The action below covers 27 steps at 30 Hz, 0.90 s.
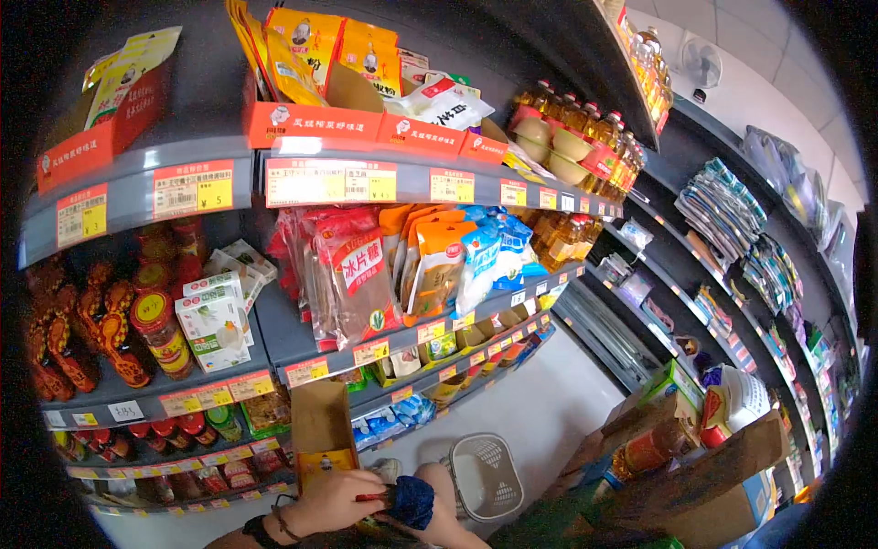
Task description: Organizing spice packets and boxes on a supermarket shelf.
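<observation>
My left hand (333,504), with dark bands at the wrist, reaches in at the bottom edge. Its fingers are bent over a small red-edged item (370,496), mostly hidden by them. Just beyond it stands an open cardboard box (319,412) with a yellow packet (326,461) inside. To the right is a bunched dark blue cloth item (413,504). Bare skin beside it seems to be my right hand (446,525), cut off by the lower edge; its fingers cannot be made out.
Shelves (329,147) of seasoning packets, sugar bags, jars and oil bottles curve along the left and ahead. A pale plastic basket (485,477) stands on the floor. An open carton (713,473) with an oil bottle (651,449) is at the right, before another shelf row (686,247).
</observation>
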Each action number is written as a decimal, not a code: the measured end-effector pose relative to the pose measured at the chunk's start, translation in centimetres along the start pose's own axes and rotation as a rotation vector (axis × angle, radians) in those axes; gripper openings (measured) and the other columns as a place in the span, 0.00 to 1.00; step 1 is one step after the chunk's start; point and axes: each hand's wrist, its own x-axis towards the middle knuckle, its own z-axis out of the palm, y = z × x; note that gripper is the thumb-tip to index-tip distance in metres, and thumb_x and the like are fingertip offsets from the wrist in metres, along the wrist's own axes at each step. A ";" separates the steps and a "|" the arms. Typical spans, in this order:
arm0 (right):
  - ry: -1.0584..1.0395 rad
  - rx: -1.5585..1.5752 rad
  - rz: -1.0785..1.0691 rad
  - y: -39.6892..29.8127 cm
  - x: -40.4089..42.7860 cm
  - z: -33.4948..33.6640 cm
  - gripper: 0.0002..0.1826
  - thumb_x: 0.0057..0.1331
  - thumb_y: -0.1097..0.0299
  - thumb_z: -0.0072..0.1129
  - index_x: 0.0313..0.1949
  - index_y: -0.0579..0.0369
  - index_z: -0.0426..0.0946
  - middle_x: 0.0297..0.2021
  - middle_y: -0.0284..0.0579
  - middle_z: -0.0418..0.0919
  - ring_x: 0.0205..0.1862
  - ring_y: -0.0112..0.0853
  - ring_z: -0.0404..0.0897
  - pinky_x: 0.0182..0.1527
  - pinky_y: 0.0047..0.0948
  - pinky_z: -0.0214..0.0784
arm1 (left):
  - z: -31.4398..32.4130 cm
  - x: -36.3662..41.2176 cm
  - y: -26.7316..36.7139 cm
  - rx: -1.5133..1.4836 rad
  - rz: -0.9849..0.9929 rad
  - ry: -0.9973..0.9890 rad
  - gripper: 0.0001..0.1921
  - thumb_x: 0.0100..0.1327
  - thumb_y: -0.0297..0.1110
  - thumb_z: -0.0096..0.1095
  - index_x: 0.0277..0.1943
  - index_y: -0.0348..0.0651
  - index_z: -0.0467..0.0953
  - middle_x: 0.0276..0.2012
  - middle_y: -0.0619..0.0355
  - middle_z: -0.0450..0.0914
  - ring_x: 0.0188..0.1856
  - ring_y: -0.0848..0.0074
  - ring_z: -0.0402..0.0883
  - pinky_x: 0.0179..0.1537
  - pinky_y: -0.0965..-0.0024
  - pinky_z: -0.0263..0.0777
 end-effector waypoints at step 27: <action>0.238 0.329 0.471 -0.9 -1.5 -0.9 0.18 0.51 0.67 0.69 0.41 0.56 0.77 0.41 0.45 0.77 0.46 0.41 0.75 0.55 0.35 0.63 | -4.2 -4.7 4.5 0.046 -0.442 0.418 0.08 0.55 0.25 0.63 0.38 0.34 0.79 0.34 0.57 0.80 0.35 0.76 0.78 0.37 0.75 0.71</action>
